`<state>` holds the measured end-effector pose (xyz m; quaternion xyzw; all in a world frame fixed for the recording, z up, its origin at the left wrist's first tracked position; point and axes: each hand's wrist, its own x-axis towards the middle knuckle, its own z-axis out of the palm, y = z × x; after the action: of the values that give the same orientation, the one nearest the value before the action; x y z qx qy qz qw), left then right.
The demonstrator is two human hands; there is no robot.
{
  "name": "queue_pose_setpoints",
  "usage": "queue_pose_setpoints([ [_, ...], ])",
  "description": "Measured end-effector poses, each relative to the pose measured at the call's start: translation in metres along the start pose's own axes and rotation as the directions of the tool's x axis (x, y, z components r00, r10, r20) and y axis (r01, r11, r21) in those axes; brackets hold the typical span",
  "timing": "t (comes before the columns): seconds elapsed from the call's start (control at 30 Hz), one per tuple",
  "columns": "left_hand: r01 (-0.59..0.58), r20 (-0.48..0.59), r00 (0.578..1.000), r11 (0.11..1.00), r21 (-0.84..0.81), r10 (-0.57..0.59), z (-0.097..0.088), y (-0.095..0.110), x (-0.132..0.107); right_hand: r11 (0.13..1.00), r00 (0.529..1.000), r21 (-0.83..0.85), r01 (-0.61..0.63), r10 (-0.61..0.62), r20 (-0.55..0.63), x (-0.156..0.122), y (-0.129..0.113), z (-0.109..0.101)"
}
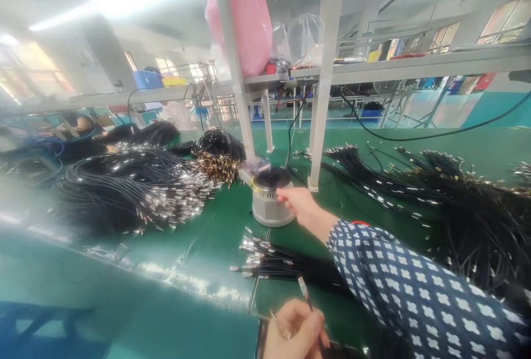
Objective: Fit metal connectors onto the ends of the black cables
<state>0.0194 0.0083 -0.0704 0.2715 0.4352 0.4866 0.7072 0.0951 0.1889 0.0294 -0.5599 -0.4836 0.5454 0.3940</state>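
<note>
My right hand [302, 207], in a blue sleeve with white dots, reaches across to a small round grey dispenser [269, 199] with a black top and touches its right side; its fingers curl inward. My left hand [295, 332] is at the bottom edge, closed around a thin black cable [306, 291] whose metal tip points up. A small bundle of black cables with metal ends [269, 262] lies on the green table [199, 248] between the two hands.
Large heaps of black cables with metal tips lie at the left [133, 187] and right [448, 204]. Two white frame posts [321, 99] stand behind the dispenser, carrying a shelf with a pink bag [244, 16]. Another person sits far left.
</note>
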Motion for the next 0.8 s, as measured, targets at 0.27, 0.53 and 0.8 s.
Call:
queue_pose_setpoints([
  [0.27,0.018,0.083,0.997,0.995,-0.095,-0.01,0.013,0.009,-0.021,0.994,0.957,-0.006,0.105,-0.099,0.271,-0.095,0.017,-0.044],
  [0.53,0.011,0.02,1.0,0.997,0.076,-0.012,0.036,0.024,-0.047,0.998,0.91,-0.024,-0.049,0.055,0.412,-0.163,0.059,-0.108],
  [0.8,0.042,0.015,0.999,0.966,0.256,-0.048,0.046,0.031,-0.059,0.987,0.891,-0.15,0.057,0.018,0.453,-0.172,0.05,-0.108],
])
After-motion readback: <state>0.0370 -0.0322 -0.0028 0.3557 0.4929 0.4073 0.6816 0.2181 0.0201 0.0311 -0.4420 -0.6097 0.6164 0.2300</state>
